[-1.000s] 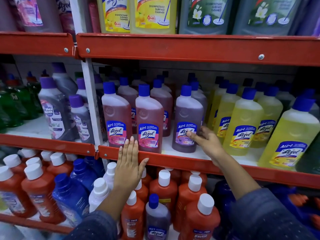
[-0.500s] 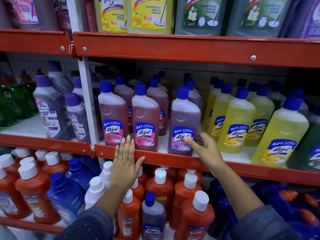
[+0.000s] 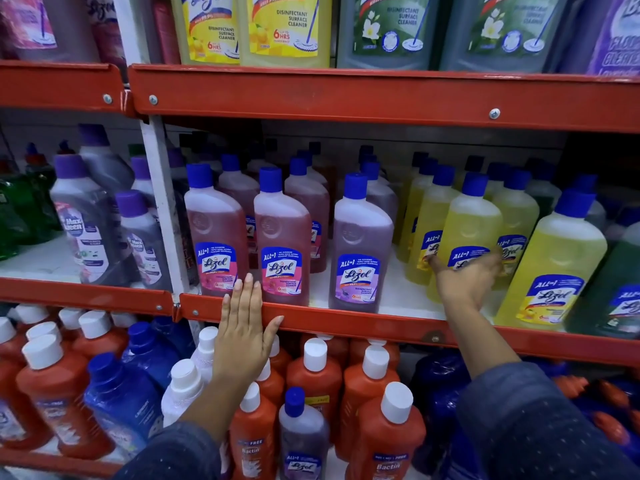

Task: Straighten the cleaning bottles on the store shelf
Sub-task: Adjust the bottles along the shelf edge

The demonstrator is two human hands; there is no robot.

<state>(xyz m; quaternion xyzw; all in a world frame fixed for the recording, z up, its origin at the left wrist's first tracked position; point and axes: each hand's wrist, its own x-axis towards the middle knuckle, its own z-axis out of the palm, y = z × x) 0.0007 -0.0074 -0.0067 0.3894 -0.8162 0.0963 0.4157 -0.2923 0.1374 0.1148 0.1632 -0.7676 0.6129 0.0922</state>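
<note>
The cleaning bottles stand in rows on the middle shelf (image 3: pixel 346 323), which has a red front edge. Take the purple bottle (image 3: pixel 360 244) as the marker: it stands upright at the front of the shelf, with a blue cap and a blue and purple label that faces out. Just to the left of the purple bottle are two pink bottles (image 3: pixel 282 237), also upright, with blue caps and labels facing out. There is a wider gap between the purple bottle and the nearer pink one than between the two pink ones. To the right of the purple bottle stand the yellow bottles (image 3: pixel 471 223), with blue caps and blue and yellow labels; more of them line up behind. The right hand (image 3: pixel 465 277) is on the front yellow bottle just right of the purple bottle, down low over its label, with the fingers wrapped around the bottle. The left hand (image 3: pixel 244 330) is to the lower left of the purple bottle, lying flat on the red shelf edge in front of the pink bottles, fingers straight and close together, thumb out to the side. Below the purple bottle, on the next shelf down, are orange bottles (image 3: pixel 381 410) with white caps.
</note>
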